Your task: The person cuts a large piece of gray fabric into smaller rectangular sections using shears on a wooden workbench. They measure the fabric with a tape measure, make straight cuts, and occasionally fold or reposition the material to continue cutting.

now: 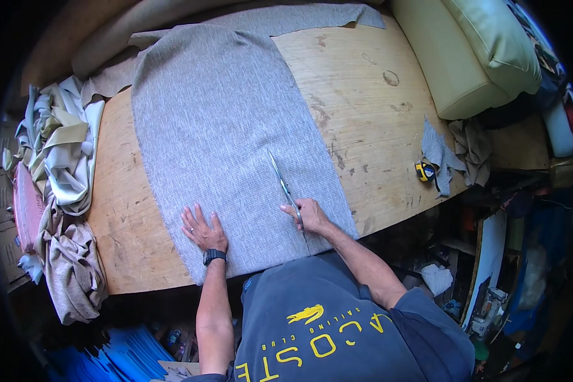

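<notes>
One sheet of grey woven fabric [223, 127] spread flat across a bare plywood worktop [363, 102], near edge hanging just over the table's front rim below both wrists. Likely light, limp and prone to creeping or puckering under a blade, so best pinned flat with an open palm close beside the cut line rather than pinched or lifted. Left hand [204, 228] pressed palm-down on the cloth, fingers [194, 216] spread apart and straight, black wristwatch [214, 256] just behind the knuckles. Right hand [307, 213] closed around the handles of long steel scissors [284, 184], grip tight on the loops, blades reaching away beyond the fingertips and resting on the cloth; whether the blades stand parted or closed, too thin to tell. Well apart to the left of the left fingers, a heap of pale fabric offcuts [63, 146] slumped over the table's end. Far beyond the right fingertips, a pale green cushion [471, 51] on the worktop's back corner. To the right of the right hand, near the table's edge, a yellow tape measure [424, 171] touching small grey scraps [442, 156].
</notes>
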`<state>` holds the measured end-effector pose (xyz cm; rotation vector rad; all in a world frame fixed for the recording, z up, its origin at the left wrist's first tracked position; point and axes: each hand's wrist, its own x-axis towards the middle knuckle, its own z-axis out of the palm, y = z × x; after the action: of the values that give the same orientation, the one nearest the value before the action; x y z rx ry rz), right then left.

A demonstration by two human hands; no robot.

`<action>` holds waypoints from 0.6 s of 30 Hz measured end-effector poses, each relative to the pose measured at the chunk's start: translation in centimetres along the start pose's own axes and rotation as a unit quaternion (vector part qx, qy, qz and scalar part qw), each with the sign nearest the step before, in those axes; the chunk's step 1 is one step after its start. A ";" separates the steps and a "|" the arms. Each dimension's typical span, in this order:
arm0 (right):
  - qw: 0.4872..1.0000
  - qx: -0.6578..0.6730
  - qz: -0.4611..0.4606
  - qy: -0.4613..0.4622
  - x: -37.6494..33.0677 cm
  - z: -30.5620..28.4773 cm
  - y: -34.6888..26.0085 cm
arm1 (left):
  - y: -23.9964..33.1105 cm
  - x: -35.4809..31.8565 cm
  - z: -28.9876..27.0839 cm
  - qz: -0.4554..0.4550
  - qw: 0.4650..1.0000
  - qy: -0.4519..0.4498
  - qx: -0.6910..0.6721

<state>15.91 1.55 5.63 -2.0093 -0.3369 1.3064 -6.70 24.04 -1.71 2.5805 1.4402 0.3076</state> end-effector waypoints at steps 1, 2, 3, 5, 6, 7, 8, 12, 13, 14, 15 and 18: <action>1.000 -0.007 0.001 -0.008 0.3 -0.1 0.0 | 0.0 0.1 -0.1 0.000 1.000 0.000 -0.001; 1.000 -0.013 0.002 -0.015 0.6 -0.2 0.0 | 0.0 0.0 -0.1 0.001 1.000 0.003 0.000; 1.000 -0.020 0.002 -0.022 0.9 -0.3 -0.1 | -0.1 0.0 -0.1 0.002 1.000 0.005 0.000; 1.000 0.024 0.009 -0.013 2.5 -0.4 -1.3 | 0.0 -0.1 -0.3 0.001 1.000 0.005 0.002; 0.999 0.045 0.013 -0.008 3.2 -0.4 -1.9 | 0.1 -0.1 -0.3 0.000 1.000 0.002 0.003; 1.000 0.022 0.007 0.003 3.8 -0.4 -2.0 | 0.2 0.1 -0.4 -0.002 1.000 0.000 0.003; 1.000 -0.002 0.002 0.014 4.5 -0.4 -2.2 | 0.2 0.0 -0.4 -0.003 1.000 -0.005 0.001; 1.000 -0.019 0.001 0.000 3.7 -1.1 -3.4 | 0.3 0.1 -0.5 -0.003 1.000 -0.011 -0.002; 1.000 -0.010 0.008 -0.006 3.7 -1.1 -3.6 | 0.3 0.2 -0.6 -0.002 1.000 -0.009 -0.002; 1.000 -0.001 0.014 -0.013 3.7 -1.1 -3.7 | 0.3 0.2 -0.6 -0.004 1.000 -0.011 -0.004; 1.000 0.008 0.021 -0.019 4.0 -1.2 -4.0 | 0.2 0.0 -0.6 -0.006 1.000 -0.013 -0.006; 0.999 0.043 -0.001 -0.008 6.2 -1.3 -5.0 | 0.4 0.2 -0.8 -0.004 1.000 -0.013 -0.004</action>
<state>20.65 8.07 4.99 -1.9281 -0.2852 1.3133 -6.49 24.08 -0.84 2.5622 1.4392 0.2772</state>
